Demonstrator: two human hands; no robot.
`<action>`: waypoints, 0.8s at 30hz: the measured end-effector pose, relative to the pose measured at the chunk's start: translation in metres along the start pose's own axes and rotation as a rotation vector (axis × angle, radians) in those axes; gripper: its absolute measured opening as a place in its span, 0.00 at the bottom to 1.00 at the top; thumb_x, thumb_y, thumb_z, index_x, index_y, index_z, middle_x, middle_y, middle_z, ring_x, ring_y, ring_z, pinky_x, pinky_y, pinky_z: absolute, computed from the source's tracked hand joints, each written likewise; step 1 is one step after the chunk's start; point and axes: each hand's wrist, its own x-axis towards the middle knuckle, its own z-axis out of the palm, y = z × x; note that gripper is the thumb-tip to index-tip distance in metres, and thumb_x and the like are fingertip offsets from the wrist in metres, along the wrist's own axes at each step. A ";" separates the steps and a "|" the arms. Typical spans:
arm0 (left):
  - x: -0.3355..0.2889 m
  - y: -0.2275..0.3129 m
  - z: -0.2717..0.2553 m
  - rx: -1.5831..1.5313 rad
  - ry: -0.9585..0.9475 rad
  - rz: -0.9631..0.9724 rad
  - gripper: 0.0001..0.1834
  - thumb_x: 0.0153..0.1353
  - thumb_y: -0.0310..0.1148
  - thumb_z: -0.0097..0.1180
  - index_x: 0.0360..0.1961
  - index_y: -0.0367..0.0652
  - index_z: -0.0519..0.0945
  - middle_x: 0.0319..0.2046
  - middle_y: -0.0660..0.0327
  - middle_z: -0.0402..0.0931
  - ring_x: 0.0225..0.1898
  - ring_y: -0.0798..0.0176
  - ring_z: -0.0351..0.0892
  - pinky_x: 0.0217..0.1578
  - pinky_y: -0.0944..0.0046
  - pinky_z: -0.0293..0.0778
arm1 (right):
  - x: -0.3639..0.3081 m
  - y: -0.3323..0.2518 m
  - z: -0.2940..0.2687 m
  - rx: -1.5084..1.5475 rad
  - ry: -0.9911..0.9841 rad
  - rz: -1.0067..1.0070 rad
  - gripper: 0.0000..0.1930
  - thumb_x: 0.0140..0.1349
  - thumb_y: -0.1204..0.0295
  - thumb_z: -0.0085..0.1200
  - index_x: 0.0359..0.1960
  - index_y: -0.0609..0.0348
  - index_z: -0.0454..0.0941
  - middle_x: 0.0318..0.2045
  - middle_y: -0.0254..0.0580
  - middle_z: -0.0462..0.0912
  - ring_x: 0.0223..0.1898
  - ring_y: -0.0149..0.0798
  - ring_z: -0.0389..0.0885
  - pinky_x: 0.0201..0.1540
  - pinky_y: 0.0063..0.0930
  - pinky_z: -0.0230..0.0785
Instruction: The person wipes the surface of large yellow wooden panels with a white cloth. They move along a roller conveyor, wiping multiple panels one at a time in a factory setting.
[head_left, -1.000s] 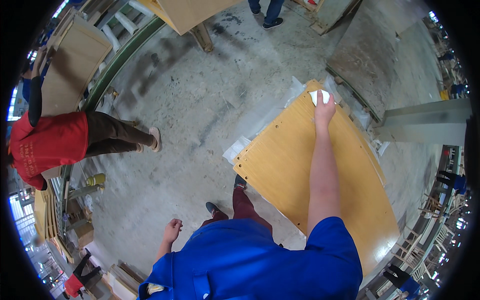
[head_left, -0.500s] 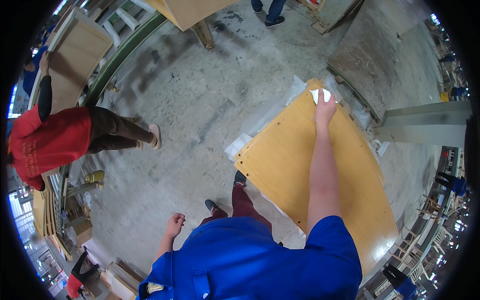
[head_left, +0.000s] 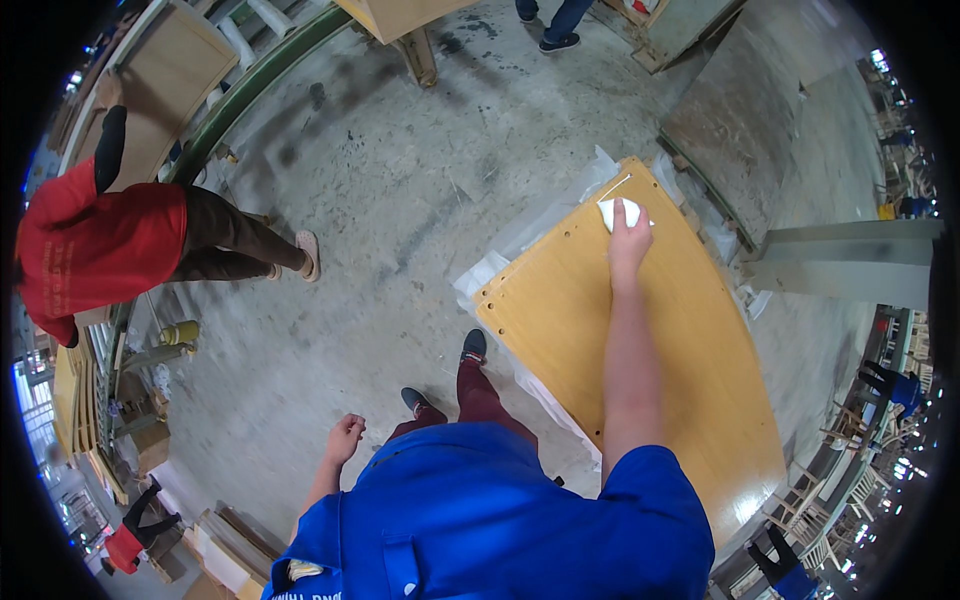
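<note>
My right hand (head_left: 629,243) is closed on a white cloth (head_left: 618,213) and presses it to a yellow-brown wooden panel (head_left: 690,360), close to the far end. Small dark holes dot the panel's left edge, and its near right part shines. A thin pale streak runs along the far left edge beyond the cloth. Off to the left, away from the panel, my left hand (head_left: 346,437) hangs over the floor with fingers curled in and nothing visible in them.
Plastic sheeting (head_left: 530,225) sticks out from under the panel. A grey beam (head_left: 850,258) stands to its right. At left, a person in a red shirt (head_left: 110,240) works beside a green rail (head_left: 260,85). Cardboard boxes and stacked boards lie at lower left.
My right hand has drawn the cloth nearer to me and slightly left, off the panel's far corner edge. My left hand stays at my side, hardly moved.
</note>
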 end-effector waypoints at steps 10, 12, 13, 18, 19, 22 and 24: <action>0.006 -0.006 0.002 0.025 -0.021 0.006 0.13 0.61 0.37 0.47 0.38 0.38 0.77 0.30 0.59 0.79 0.30 0.67 0.78 0.33 0.66 0.74 | -0.061 -0.014 -0.003 0.171 -0.106 -0.021 0.17 0.58 0.61 0.58 0.34 0.67 0.74 0.26 0.49 0.81 0.28 0.41 0.81 0.33 0.33 0.71; 0.002 -0.012 0.001 0.020 -0.022 -0.005 0.13 0.61 0.37 0.48 0.38 0.39 0.77 0.30 0.59 0.79 0.30 0.67 0.78 0.33 0.66 0.74 | -0.066 -0.017 -0.004 0.187 -0.123 0.003 0.17 0.58 0.61 0.58 0.34 0.67 0.74 0.25 0.49 0.81 0.28 0.40 0.80 0.32 0.32 0.71; 0.002 -0.012 0.001 0.025 -0.019 -0.012 0.12 0.61 0.37 0.48 0.38 0.39 0.77 0.30 0.59 0.79 0.30 0.67 0.78 0.33 0.66 0.74 | -0.066 -0.017 -0.004 0.197 -0.124 0.009 0.17 0.58 0.61 0.58 0.34 0.67 0.74 0.25 0.48 0.81 0.28 0.40 0.80 0.32 0.32 0.71; -0.001 -0.013 0.002 0.035 -0.046 -0.050 0.12 0.63 0.36 0.47 0.38 0.38 0.76 0.31 0.59 0.78 0.34 0.66 0.77 0.34 0.66 0.74 | -0.066 -0.018 -0.004 0.163 -0.110 -0.018 0.17 0.58 0.62 0.58 0.33 0.67 0.74 0.25 0.48 0.81 0.27 0.41 0.80 0.32 0.33 0.71; -0.001 -0.014 0.003 0.024 -0.034 -0.035 0.12 0.62 0.36 0.47 0.37 0.38 0.76 0.31 0.59 0.78 0.33 0.66 0.78 0.34 0.66 0.74 | -0.066 -0.018 -0.004 0.147 -0.113 -0.024 0.17 0.58 0.62 0.58 0.33 0.66 0.74 0.25 0.49 0.81 0.27 0.41 0.80 0.32 0.33 0.71; -0.002 -0.017 0.007 0.003 -0.012 -0.008 0.12 0.61 0.36 0.47 0.37 0.39 0.77 0.30 0.59 0.78 0.31 0.66 0.78 0.33 0.67 0.75 | -0.065 -0.017 -0.003 0.132 -0.124 -0.015 0.17 0.58 0.61 0.58 0.33 0.66 0.74 0.25 0.49 0.81 0.27 0.42 0.80 0.32 0.34 0.71; -0.002 -0.017 0.008 -0.002 -0.013 -0.007 0.12 0.61 0.36 0.47 0.36 0.39 0.77 0.30 0.59 0.78 0.31 0.66 0.78 0.33 0.67 0.75 | -0.066 -0.015 -0.002 0.143 -0.118 -0.021 0.17 0.58 0.62 0.58 0.33 0.66 0.74 0.25 0.49 0.81 0.27 0.42 0.80 0.31 0.34 0.71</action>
